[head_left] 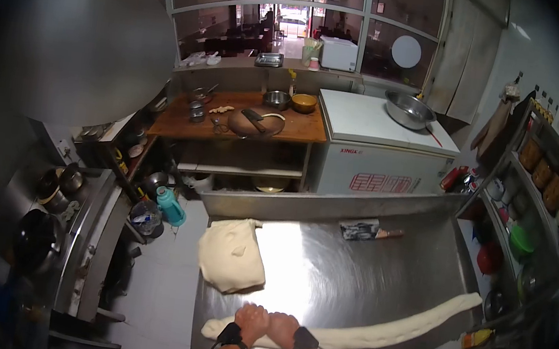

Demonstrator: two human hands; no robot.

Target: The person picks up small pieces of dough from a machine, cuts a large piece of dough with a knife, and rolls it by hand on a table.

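A long rope of pale dough (378, 333) stretches along the front of the steel worktop (350, 281), from below the big dough lump to the right side. My left hand (252, 322) and my right hand (283, 330) rest side by side on its left part, fingers curled down on the dough. Both wrists wear dark bands. Behind my hands, at the left of the worktop, sits a large lump of dough (233, 255) with a small piece on top. A cleaver (360, 230) lies near the worktop's back edge.
Behind the worktop's raised back edge stand a wooden table (229, 126) with a round board and bowls, and a white freezer (387, 146) bearing a steel bowl (409, 111). Shelves (521, 197) line the right. A teal flask (171, 206) and stove (86, 241) are at left.
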